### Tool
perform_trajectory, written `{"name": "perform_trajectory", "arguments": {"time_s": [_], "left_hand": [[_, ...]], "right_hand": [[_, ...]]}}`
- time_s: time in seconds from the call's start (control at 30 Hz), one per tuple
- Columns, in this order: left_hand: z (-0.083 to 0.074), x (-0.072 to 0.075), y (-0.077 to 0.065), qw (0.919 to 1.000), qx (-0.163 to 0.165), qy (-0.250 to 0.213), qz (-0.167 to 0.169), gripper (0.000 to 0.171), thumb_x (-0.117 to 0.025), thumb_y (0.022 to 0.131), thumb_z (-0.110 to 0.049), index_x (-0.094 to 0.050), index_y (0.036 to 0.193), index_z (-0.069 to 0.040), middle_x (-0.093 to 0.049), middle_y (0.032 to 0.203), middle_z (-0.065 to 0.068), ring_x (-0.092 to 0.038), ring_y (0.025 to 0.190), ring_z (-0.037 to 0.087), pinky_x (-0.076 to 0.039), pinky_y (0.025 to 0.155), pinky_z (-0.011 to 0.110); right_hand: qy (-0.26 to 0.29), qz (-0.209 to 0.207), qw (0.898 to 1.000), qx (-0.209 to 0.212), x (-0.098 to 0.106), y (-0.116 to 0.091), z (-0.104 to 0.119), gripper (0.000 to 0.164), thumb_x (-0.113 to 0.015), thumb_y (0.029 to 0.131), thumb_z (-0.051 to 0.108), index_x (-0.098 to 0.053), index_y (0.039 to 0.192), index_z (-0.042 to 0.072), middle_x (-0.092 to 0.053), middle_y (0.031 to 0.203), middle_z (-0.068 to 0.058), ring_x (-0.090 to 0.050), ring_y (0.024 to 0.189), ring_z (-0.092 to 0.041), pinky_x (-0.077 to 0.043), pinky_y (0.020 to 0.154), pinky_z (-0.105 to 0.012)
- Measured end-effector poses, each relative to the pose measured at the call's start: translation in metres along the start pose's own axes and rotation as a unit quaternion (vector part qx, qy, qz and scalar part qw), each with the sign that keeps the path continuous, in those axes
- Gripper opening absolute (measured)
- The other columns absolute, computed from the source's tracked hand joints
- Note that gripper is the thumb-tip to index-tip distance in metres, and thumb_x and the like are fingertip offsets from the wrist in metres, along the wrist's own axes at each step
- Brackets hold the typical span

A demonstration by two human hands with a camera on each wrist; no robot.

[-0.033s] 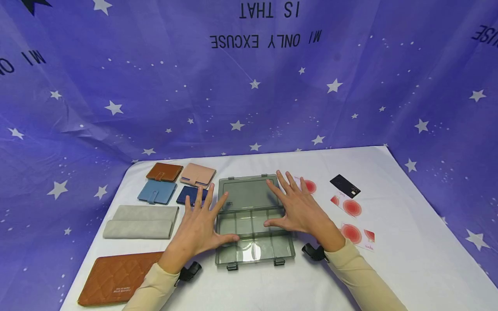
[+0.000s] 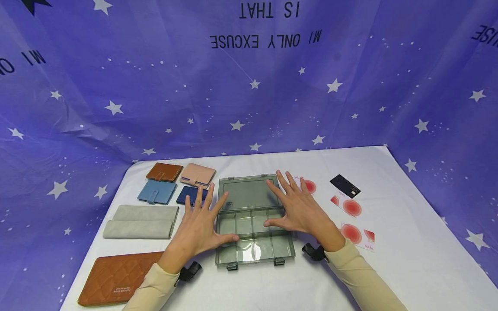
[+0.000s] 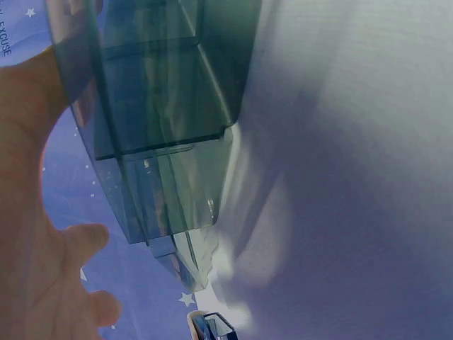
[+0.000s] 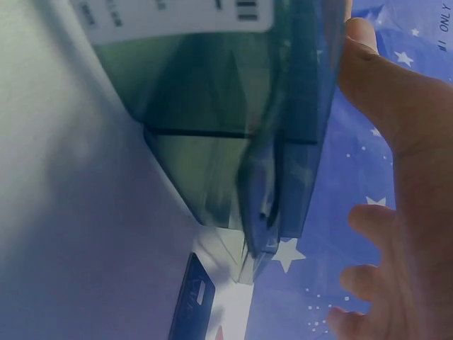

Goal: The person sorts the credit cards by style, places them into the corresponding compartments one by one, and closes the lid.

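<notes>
A grey translucent plastic organizer box [image 2: 250, 194] lies open on the table, its lid folded back and its compartments facing up. My left hand [image 2: 200, 226] hovers at the box's left side with fingers spread and thumb over the compartments. On the opposite side my right hand [image 2: 299, 207] is spread likewise, thumb pointing inward. Neither hand grips anything. In the left wrist view the thumb side of the hand is beside the box wall [image 3: 166, 106]; the right wrist view shows a white label [image 4: 177, 18] on the box's side. A navy card holder [image 2: 190, 195] is partly hidden by the left fingers.
Left of the box lie brown [image 2: 164, 172], pink [image 2: 198, 174] and blue [image 2: 157, 191] card holders, a grey folded wallet [image 2: 141, 222] and a quilted brown pouch [image 2: 120, 276]. A black card [image 2: 345, 186] and several red-and-white cards [image 2: 352, 208] lie to the right.
</notes>
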State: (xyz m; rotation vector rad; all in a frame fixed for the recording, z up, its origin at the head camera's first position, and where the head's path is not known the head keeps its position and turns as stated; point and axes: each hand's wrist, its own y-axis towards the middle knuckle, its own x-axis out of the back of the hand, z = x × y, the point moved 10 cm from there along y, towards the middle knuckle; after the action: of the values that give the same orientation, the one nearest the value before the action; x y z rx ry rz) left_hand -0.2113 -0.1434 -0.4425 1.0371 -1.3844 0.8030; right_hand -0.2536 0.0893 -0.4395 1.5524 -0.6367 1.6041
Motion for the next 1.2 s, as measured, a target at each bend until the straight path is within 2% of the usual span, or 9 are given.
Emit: {"name": "perform_trajectory", "arguments": {"time_s": [0.23,0.37,0.47,0.6,0.77,0.87,0.97,1.1,1.2], "left_hand": [[0.001,0.002,0.000,1.0000,-0.009,-0.002,0.003,0.125,-0.062,0.075,-0.097,-0.029,0.172,-0.027,-0.008,0.179,0.022,-0.014,0.159,0.056,-0.022,0.118,0.082],[0.000,0.004,-0.001,0.9972,-0.041,-0.055,0.030,0.124,-0.070,0.077,-0.090,-0.023,0.174,-0.028,-0.002,0.180,0.017,-0.012,0.161,0.053,-0.022,0.121,0.077],[-0.001,0.007,-0.005,0.9893,-0.076,-0.108,0.061,0.123,-0.080,0.078,-0.080,-0.023,0.174,-0.028,-0.001,0.181,0.012,-0.019,0.161,0.050,-0.029,0.122,0.072],[0.003,0.011,-0.012,0.9792,-0.095,-0.153,0.094,0.118,-0.089,0.075,-0.071,-0.034,0.171,-0.029,-0.016,0.180,0.010,-0.041,0.153,0.047,-0.046,0.112,0.067],[0.012,0.011,-0.020,0.9750,-0.092,-0.173,0.104,0.099,-0.092,0.073,-0.066,-0.058,0.156,-0.024,-0.037,0.173,0.012,-0.054,0.145,0.043,-0.050,0.109,0.063],[0.014,0.009,-0.025,0.9737,-0.097,-0.179,0.102,0.087,-0.092,0.077,-0.062,-0.065,0.148,-0.020,-0.042,0.171,0.011,-0.055,0.144,0.040,-0.051,0.109,0.060],[0.015,0.007,-0.026,0.9728,-0.096,-0.188,0.095,0.083,-0.092,0.079,-0.058,-0.064,0.147,-0.020,-0.041,0.171,0.010,-0.057,0.143,0.039,-0.053,0.106,0.059],[0.013,0.003,-0.024,0.9700,-0.089,-0.204,0.098,0.087,-0.091,0.083,-0.055,-0.057,0.154,-0.018,-0.037,0.173,0.010,-0.055,0.143,0.041,-0.052,0.107,0.060],[0.009,-0.002,-0.022,0.9674,-0.088,-0.213,0.104,0.091,-0.089,0.086,-0.055,-0.051,0.159,-0.017,-0.034,0.175,0.009,-0.051,0.147,0.040,-0.049,0.111,0.061]], "right_hand": [[-0.003,-0.016,1.000,0.008,0.007,-0.001,0.002,0.119,-0.066,0.081,0.090,-0.033,0.171,0.019,-0.020,0.177,-0.021,-0.024,0.161,-0.049,-0.024,0.122,-0.076],[0.000,-0.016,1.000,0.005,0.009,-0.002,-0.002,0.117,-0.067,0.082,0.088,-0.032,0.171,0.021,-0.020,0.178,-0.021,-0.025,0.161,-0.048,-0.025,0.123,-0.074],[0.002,-0.014,1.000,-0.004,0.014,-0.003,-0.008,0.115,-0.069,0.083,0.085,-0.032,0.172,0.021,-0.020,0.178,-0.020,-0.025,0.161,-0.047,-0.025,0.124,-0.072],[0.020,-0.021,0.999,-0.012,0.025,-0.004,-0.018,0.110,-0.073,0.087,0.078,-0.034,0.171,0.019,-0.030,0.174,-0.020,-0.035,0.157,-0.045,-0.032,0.123,-0.067],[0.057,-0.041,0.997,-0.037,0.039,-0.013,-0.040,0.091,-0.080,0.091,0.062,-0.048,0.163,0.017,-0.059,0.152,-0.017,-0.065,0.128,-0.042,-0.052,0.105,-0.061],[0.065,-0.026,0.996,-0.053,0.033,-0.023,-0.056,0.073,-0.084,0.093,0.048,-0.060,0.152,0.012,-0.067,0.135,-0.015,-0.070,0.115,-0.038,-0.056,0.097,-0.058],[0.071,0.007,0.996,-0.059,0.020,-0.029,-0.070,0.062,-0.089,0.090,0.038,-0.066,0.141,0.008,-0.069,0.129,-0.016,-0.069,0.117,-0.038,-0.056,0.097,-0.058],[0.085,0.040,0.994,-0.063,0.005,-0.033,-0.081,0.057,-0.093,0.086,0.032,-0.071,0.130,0.004,-0.069,0.122,-0.017,-0.065,0.115,-0.039,-0.055,0.097,-0.057],[0.104,0.043,0.991,-0.073,0.001,-0.036,-0.087,0.052,-0.096,0.082,0.030,-0.073,0.119,0.001,-0.066,0.113,-0.016,-0.061,0.109,-0.038,-0.053,0.096,-0.057]]}}
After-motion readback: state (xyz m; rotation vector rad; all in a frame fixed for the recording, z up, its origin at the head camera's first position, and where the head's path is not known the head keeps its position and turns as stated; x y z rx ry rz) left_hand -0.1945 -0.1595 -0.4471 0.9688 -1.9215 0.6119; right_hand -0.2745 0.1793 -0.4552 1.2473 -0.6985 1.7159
